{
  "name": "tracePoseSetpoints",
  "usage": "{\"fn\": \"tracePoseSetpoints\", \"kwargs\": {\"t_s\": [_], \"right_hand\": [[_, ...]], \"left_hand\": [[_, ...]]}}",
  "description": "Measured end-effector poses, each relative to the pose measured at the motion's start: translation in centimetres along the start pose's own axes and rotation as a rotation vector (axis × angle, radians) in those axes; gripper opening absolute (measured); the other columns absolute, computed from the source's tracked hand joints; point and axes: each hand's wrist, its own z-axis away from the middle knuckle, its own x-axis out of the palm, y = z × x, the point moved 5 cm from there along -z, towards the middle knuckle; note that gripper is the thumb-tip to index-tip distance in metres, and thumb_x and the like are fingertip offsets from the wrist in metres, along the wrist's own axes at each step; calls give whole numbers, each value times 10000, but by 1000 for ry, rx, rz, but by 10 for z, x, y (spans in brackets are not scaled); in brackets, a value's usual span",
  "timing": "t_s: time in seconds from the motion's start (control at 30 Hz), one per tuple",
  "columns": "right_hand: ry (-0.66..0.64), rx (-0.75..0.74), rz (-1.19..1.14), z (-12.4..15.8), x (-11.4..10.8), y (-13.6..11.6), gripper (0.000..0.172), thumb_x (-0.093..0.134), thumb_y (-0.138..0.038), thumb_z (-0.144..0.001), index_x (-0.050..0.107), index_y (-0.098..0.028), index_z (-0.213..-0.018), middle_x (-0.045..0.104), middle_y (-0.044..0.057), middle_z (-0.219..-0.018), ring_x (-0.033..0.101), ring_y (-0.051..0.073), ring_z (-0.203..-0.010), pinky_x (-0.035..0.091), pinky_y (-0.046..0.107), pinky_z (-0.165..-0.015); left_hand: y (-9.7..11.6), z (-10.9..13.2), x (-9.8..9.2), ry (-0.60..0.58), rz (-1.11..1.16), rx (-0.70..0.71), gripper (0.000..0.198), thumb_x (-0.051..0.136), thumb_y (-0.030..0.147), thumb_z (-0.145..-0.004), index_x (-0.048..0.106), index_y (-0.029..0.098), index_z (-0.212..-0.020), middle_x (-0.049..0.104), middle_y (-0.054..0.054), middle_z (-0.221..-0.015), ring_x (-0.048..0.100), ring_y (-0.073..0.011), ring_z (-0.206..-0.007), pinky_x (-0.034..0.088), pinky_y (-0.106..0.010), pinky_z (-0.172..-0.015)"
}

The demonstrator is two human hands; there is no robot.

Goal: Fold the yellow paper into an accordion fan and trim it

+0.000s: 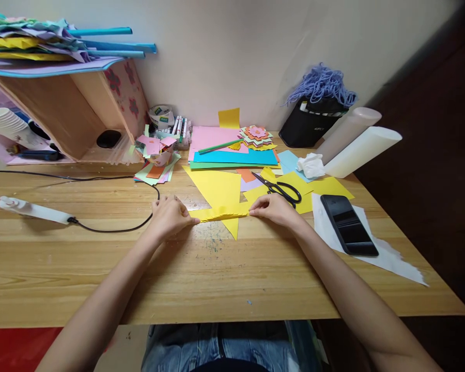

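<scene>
A narrow yellow paper strip (220, 213) with a fringed edge stretches between my two hands. My left hand (171, 214) pinches its left end, and my right hand (273, 208) pinches the right end between thumb and fingers. Under the strip lies a larger yellow paper sheet (220, 186), with a pointed corner showing below it. Black-handled scissors (284, 190) rest just beyond my right hand, on yellow paper pieces (304, 201).
A black phone (349, 225) lies on white tissue at the right. At the left are a white glue gun (34, 209) and its black cable. Coloured sheets (236, 157), a layered paper flower (256, 135), a black pouch (312, 124) and a box shelf (73, 113) line the back.
</scene>
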Motion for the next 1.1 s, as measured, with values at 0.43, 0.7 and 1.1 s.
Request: {"fn": "tracePoseSetpoints", "kwargs": {"t_s": [0.43,0.7,1.1], "right_hand": [[-14,81,42,-2,-6,10,133,724,-289,-593,690,-173,-649,683,25,-636,610,155,-601,426,238,-527],[-35,113,-15,-1,-8,15,181,726,-321,-593,679,-161,-663,655,21,-585,553,121,-495,385,218,-423],[254,-299,79,24,-23,-36,116,612,-280,-779,680,-186,-767,679,49,-818,616,167,-746,489,269,-609]], "left_hand": [[-13,-1,-10,-174,-141,-86,413,590,623,-612,648,230,-497,649,-89,-670,514,-320,-882,300,-422,-778],[-19,-3,-10,-223,-60,-89,358,634,589,-582,648,232,-573,665,-53,-709,525,-302,-872,282,-421,-809],[-20,-3,-10,-253,-56,-89,303,640,541,-602,662,244,-660,690,-49,-847,535,-305,-924,320,-414,-786]]}}
